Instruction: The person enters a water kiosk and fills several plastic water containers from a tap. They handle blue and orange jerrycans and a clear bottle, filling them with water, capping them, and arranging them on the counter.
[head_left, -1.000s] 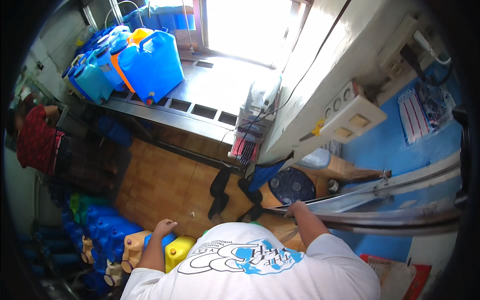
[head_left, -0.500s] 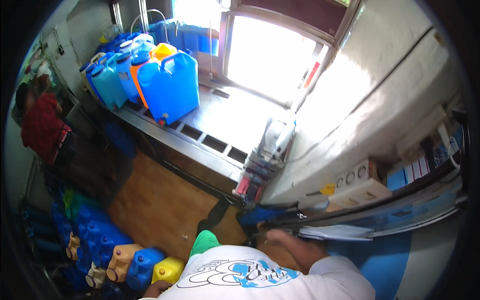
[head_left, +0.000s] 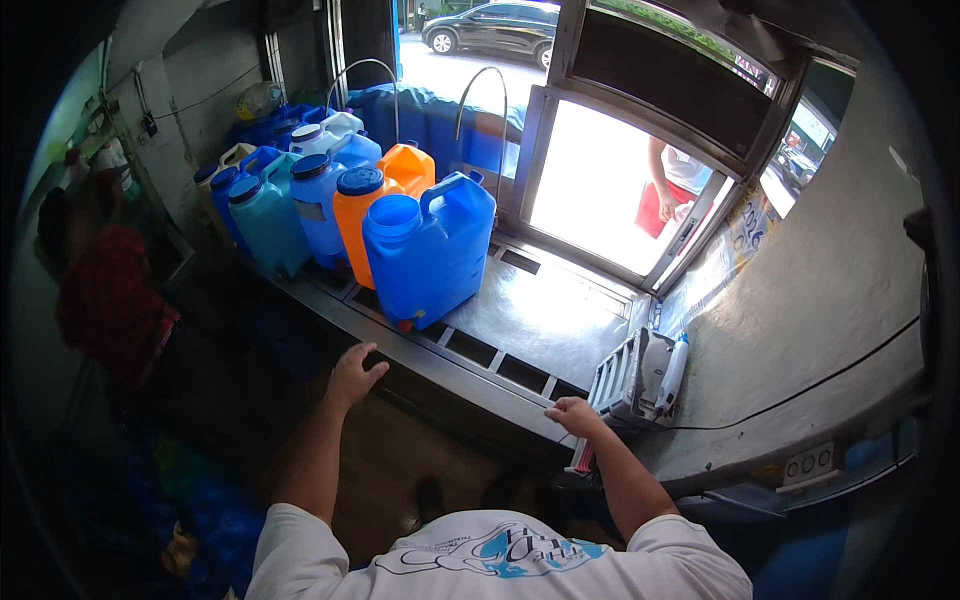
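My left hand (head_left: 357, 376) is open, thumb and fingers apart, in the air just short of the front edge of the metal counter (head_left: 400, 345). It holds nothing. A blue water jug (head_left: 435, 255) with an uncapped wide mouth stands upright on the counter beyond it. Behind that jug are an orange jug (head_left: 357, 225) with a dark cap, a lighter blue jug (head_left: 317, 215) and a teal jug (head_left: 265, 225). My right hand (head_left: 575, 414) is closed, fingers pressed together, at the counter's right front edge. What it pinches, if anything, is too small to make out.
A grey slatted device (head_left: 635, 375) stands at the counter's right end by the wall. Curved metal spouts (head_left: 480, 80) rise behind the jugs. Beyond the bright doorway stands a person (head_left: 670, 185); another in red (head_left: 115, 290) is at the left. Dim jugs (head_left: 215, 520) lie lower left.
My view has turned toward the counter and doorway. My left hand has risen from beside the floor jugs, and my right from beside the right-hand shelf, both to the counter's front edge.
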